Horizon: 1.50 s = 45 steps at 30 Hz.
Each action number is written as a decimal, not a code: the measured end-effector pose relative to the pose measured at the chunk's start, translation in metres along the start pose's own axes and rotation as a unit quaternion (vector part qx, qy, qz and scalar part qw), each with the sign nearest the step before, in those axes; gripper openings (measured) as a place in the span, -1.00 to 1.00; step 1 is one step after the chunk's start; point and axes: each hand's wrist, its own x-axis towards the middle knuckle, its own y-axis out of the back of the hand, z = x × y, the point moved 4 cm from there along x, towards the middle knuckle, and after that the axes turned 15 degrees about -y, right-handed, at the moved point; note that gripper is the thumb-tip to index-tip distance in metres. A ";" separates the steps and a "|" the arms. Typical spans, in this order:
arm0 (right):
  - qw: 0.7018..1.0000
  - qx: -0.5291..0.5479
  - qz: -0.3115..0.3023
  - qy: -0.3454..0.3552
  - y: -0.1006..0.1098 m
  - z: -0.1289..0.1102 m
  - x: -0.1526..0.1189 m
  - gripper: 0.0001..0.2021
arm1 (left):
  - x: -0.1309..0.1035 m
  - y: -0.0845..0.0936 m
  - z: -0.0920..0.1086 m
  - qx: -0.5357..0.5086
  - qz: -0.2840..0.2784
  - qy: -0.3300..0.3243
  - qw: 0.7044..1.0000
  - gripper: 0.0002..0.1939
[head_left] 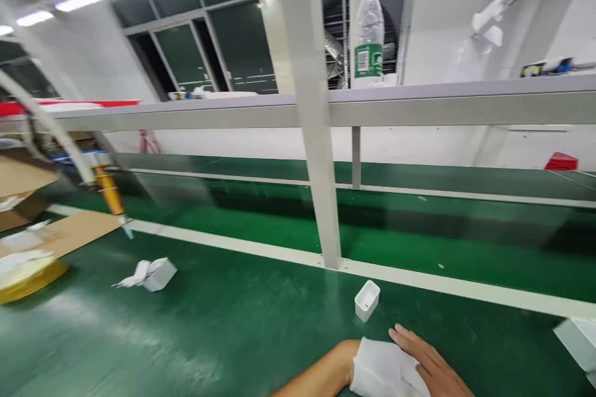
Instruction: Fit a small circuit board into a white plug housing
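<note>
My left hand (388, 369) comes in from the bottom edge with a white cloth or glove-like covering (379, 378) over it from the wrist on. Its fingers are hidden. Across the far side of that covering lies my right hand (431, 363), bare, its visible fingers stretched out and touching the white material. Just beyond both hands, a small white rectangular plastic shell (367, 302) stands on the green work surface (261, 335), its hollow opening facing up. Further left rests a white block-shaped piece (158, 274) with a crumpled white part at its side.
A grey post (310, 105) rises behind the shell to a shelf (447, 99) carrying a plastic bottle (369, 34). At left are an orange-handled tool (109, 191), yellow tape roll (32, 279) and cardboard (84, 229). A white box (580, 341) sits at the right edge.
</note>
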 end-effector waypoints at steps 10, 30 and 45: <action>0.999 -0.049 0.000 0.008 0.014 -0.028 -0.008 -0.51 | 0.000 -0.002 -0.001 0.017 -0.004 0.040 0.999 -0.55; 1.000 -0.005 -0.019 0.000 0.002 -0.013 -0.006 -0.52 | 0.004 -0.003 0.005 -0.019 0.029 0.069 0.997 -0.42; 1.000 0.004 -0.023 -0.020 0.000 -0.008 -0.008 -0.41 | -0.002 -0.002 0.014 -0.044 0.047 0.074 0.995 -0.51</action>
